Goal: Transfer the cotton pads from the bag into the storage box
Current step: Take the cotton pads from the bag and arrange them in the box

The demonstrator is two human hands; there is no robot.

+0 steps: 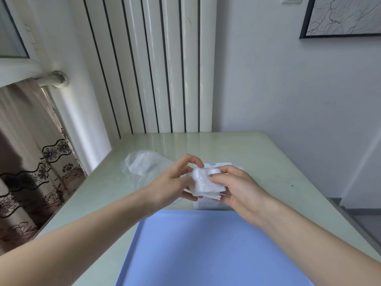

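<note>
Fingers (191, 159) of both hands pinch a stack of cotton pads (206, 185) mid-frame, above the box (214, 204). Bag (144, 164) lies upper left on counter (268, 157), w/ pads apparently left. Transfer unfinished.

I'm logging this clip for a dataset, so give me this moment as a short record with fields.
left hand: grip on the stack's left side
right hand: grip on the stack's right side
cotton pads: white stack held above the table
bag: clear plastic, lying on the table left of the hands
storage box: mostly hidden under the hands
mat: blue, nearest the camera
</note>
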